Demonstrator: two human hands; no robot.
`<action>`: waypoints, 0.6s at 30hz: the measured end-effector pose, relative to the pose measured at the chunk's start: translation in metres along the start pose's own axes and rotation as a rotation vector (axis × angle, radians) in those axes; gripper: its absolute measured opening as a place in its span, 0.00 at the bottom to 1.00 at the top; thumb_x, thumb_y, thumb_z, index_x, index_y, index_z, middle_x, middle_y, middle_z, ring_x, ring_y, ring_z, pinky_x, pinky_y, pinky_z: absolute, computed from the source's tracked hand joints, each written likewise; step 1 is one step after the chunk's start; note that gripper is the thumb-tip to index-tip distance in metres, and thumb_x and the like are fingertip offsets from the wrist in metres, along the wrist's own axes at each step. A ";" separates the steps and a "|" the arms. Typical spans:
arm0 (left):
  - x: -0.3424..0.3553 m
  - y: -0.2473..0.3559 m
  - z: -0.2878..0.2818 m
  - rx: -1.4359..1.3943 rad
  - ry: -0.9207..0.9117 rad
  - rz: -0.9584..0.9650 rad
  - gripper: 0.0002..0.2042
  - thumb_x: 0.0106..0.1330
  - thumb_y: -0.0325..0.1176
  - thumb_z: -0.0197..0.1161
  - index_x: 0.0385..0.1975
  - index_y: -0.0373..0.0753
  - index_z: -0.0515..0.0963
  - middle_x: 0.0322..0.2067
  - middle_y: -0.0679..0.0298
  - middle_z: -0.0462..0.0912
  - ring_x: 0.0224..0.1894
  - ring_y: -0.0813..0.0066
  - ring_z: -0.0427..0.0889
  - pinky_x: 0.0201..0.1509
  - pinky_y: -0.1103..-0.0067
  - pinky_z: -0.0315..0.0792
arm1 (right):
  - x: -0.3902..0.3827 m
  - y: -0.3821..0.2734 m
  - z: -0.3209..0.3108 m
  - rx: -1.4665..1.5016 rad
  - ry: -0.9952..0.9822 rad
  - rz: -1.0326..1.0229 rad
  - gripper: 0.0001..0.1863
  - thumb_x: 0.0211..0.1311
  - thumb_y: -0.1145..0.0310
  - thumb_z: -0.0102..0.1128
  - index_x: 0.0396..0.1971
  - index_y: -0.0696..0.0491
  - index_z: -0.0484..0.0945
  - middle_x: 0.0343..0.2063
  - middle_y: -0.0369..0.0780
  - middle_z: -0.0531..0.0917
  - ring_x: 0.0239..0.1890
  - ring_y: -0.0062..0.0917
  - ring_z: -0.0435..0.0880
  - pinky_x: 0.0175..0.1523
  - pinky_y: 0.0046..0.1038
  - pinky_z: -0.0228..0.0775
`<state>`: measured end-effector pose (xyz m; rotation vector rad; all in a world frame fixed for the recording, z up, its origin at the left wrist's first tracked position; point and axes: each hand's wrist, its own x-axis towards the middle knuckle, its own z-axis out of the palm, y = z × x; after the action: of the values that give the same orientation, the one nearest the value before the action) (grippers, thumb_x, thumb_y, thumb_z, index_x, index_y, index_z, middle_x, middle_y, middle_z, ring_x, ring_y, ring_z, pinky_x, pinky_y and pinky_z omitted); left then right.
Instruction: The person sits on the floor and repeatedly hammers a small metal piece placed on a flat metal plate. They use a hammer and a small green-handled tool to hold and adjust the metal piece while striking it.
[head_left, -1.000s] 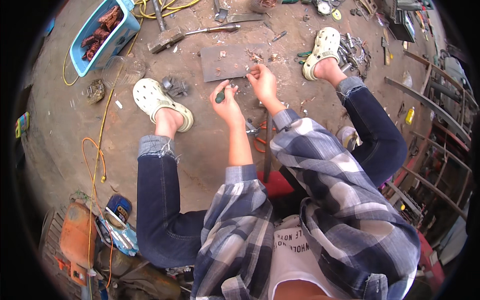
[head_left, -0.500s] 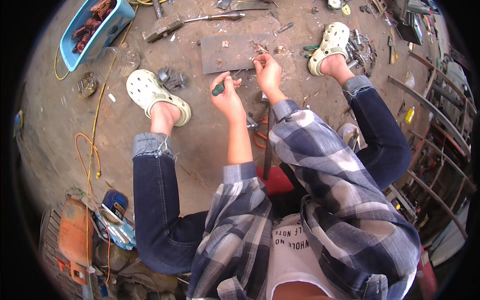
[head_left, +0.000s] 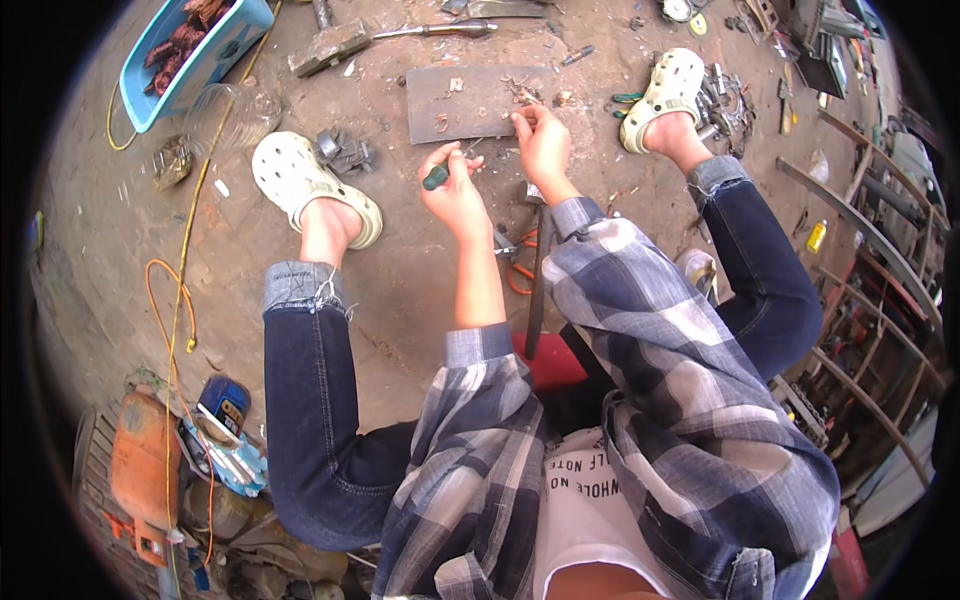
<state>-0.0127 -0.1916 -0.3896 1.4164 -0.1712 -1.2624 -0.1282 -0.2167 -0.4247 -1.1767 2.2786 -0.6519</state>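
Observation:
My left hand (head_left: 452,195) is closed around a green-handled tool (head_left: 436,178) that looks like a screwdriver; its far end is mostly hidden by my fingers. This hand is just below the near edge of a flat grey plate (head_left: 460,108) on the ground. At the plate's near right corner, my right hand (head_left: 543,145) has thumb and forefinger pinched together; whatever is between them is too small to make out. Small coppery scraps (head_left: 522,92) lie on the plate's right part, with a few more bits (head_left: 442,122) on its left.
A hammer (head_left: 330,48) and a long metal rod tool (head_left: 435,30) lie beyond the plate. A blue basin (head_left: 150,100) of reddish-brown pieces stands far left. My clogs (head_left: 300,185) flank the work, with metal parts (head_left: 345,150) beside the left one. Metal racks (head_left: 870,220) line the right.
The view has shifted slightly. My right hand has moved a little to the right along the plate's near edge; my left hand keeps its grip on the green-handled tool.

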 end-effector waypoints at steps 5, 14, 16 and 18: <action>-0.001 -0.002 0.000 -0.046 0.042 0.057 0.06 0.61 0.17 0.55 0.37 0.29 0.72 0.35 0.59 0.75 0.29 0.76 0.79 0.37 0.81 0.78 | 0.005 0.003 0.013 0.262 -0.332 0.059 0.11 0.53 0.66 0.65 0.31 0.59 0.80 0.23 0.41 0.85 0.26 0.23 0.84 0.35 0.24 0.73; -0.007 -0.007 0.006 0.017 0.015 0.089 0.04 0.61 0.18 0.57 0.35 0.29 0.75 0.37 0.64 0.69 0.31 0.75 0.80 0.38 0.82 0.78 | 0.011 0.004 0.010 0.456 -0.351 0.255 0.06 0.57 0.74 0.60 0.31 0.61 0.78 0.21 0.38 0.82 0.22 0.17 0.81 0.25 0.20 0.72; -0.006 -0.010 0.005 0.073 -0.009 0.134 0.05 0.61 0.18 0.57 0.37 0.29 0.74 0.36 0.62 0.72 0.33 0.75 0.80 0.39 0.81 0.78 | 0.009 0.004 0.011 0.477 -0.322 0.249 0.06 0.58 0.74 0.58 0.33 0.62 0.78 0.23 0.40 0.83 0.22 0.17 0.81 0.27 0.21 0.73; -0.007 -0.012 0.004 0.132 -0.039 0.170 0.06 0.61 0.18 0.57 0.37 0.29 0.73 0.37 0.62 0.73 0.34 0.75 0.80 0.40 0.81 0.78 | 0.006 0.006 0.009 0.446 -0.292 0.201 0.06 0.58 0.75 0.58 0.34 0.62 0.78 0.24 0.40 0.83 0.23 0.18 0.81 0.28 0.22 0.74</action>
<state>-0.0253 -0.1858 -0.3942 1.4573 -0.4004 -1.1556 -0.1294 -0.2203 -0.4362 -0.7613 1.8490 -0.7984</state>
